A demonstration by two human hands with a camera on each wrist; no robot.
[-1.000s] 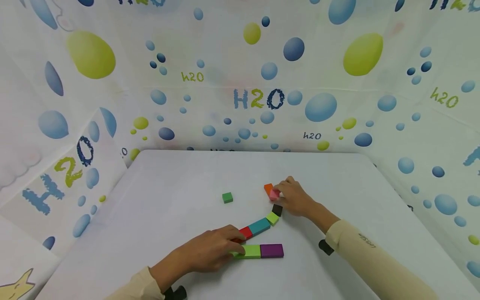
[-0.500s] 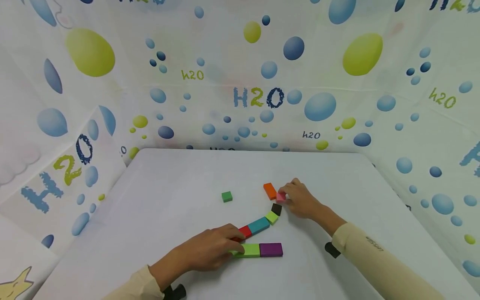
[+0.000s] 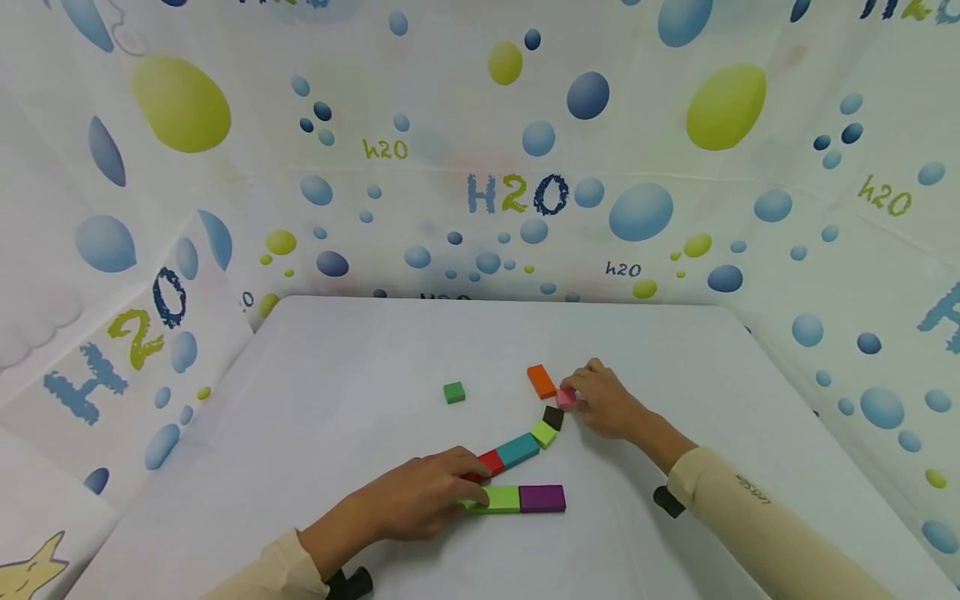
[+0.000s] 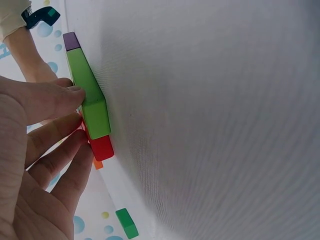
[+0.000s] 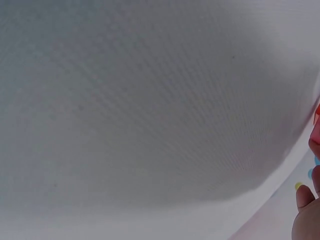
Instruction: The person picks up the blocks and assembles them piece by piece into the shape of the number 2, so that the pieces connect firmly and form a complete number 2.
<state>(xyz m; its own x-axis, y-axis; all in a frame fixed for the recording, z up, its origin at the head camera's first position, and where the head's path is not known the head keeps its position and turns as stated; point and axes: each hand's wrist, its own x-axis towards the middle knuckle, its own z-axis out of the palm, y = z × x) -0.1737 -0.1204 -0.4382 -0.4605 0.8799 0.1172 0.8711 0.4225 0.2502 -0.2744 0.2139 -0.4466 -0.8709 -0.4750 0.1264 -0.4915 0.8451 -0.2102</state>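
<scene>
My left hand [image 3: 420,493] rests on the blocks nearest the person. In the left wrist view its thumb touches a lime green block [image 4: 90,95], while its fairly straight fingers touch a red block [image 4: 102,148]. A purple block [image 3: 542,498] continues the lime row. From the red block a curved line runs through a teal block [image 3: 518,451], a small lime block [image 3: 543,433] and a black block [image 3: 553,417]. Just beyond the black one, my right hand [image 3: 607,402] pinches a small pink block [image 3: 566,399], close to the lower end of an orange block [image 3: 541,382].
A small green block [image 3: 453,392] lies alone left of the orange one. All stand on a white table [image 3: 337,367], whose back edge meets a patterned curtain [image 3: 420,200]. The right wrist view shows mostly table surface.
My right hand has moved slightly right and toward the person with the pink block, away from the orange block's side to near its lower end. My left hand has stayed in place.
</scene>
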